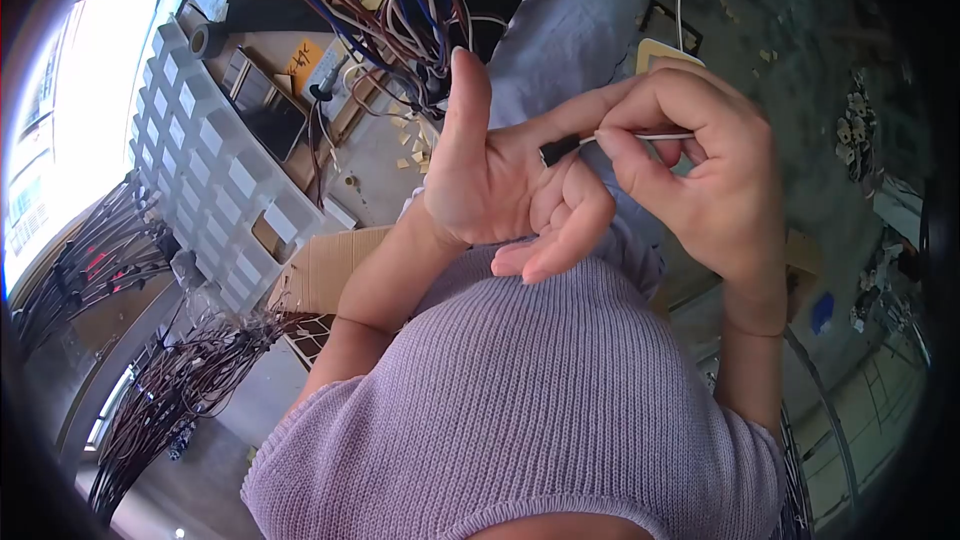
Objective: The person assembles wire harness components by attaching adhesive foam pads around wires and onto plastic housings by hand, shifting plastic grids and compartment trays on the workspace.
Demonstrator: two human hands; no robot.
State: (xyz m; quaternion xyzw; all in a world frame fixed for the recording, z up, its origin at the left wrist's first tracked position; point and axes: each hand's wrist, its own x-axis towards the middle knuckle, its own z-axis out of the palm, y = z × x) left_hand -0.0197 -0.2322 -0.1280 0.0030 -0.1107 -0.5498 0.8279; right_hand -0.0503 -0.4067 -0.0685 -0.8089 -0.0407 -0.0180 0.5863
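My right hand pinches a thin white cable between thumb and fingers. At the cable's end is a black connector or sleeve, which lies over the palm of my left hand. That left hand is turned palm up, its thumb stretched out and its fingers loosely bent, not gripping the connector. Whether the black end touches the palm, I cannot tell. Beyond my left thumb hangs a bundle of brown, blue and white wires.
A translucent tray of compartments stands at the left, near a tape roll and an orange note. Dark wire bundles hang at lower left, by a cardboard box. Small yellowish scraps litter the floor.
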